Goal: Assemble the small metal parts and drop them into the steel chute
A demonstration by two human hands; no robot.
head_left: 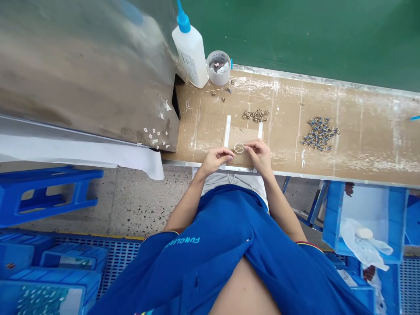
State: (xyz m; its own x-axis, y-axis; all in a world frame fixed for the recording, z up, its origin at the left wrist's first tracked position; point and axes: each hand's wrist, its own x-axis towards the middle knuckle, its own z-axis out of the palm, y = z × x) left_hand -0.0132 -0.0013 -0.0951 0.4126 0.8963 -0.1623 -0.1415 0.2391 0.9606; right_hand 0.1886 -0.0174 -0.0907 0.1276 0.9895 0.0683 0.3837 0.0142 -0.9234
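Both my hands rest at the near edge of a brown workbench [361, 131]. My left hand [216, 158] is closed in a pinch, its fingertips beside a small clear round dish [239, 147]. My right hand [259, 153] is also pinched, holding a thin stick-like piece over the dish; what it is I cannot make out. The dish sits between two white tape strips [227, 130]. A small heap of brass-coloured parts [256, 115] lies just beyond the dish.
A larger pile of bluish metal parts [320, 132] lies to the right. A white squeeze bottle with a blue nozzle [190, 48] and a small plastic cup [218, 68] stand at the back. A steel machine housing [85, 65] fills the left. Blue bins [367, 218] sit below.
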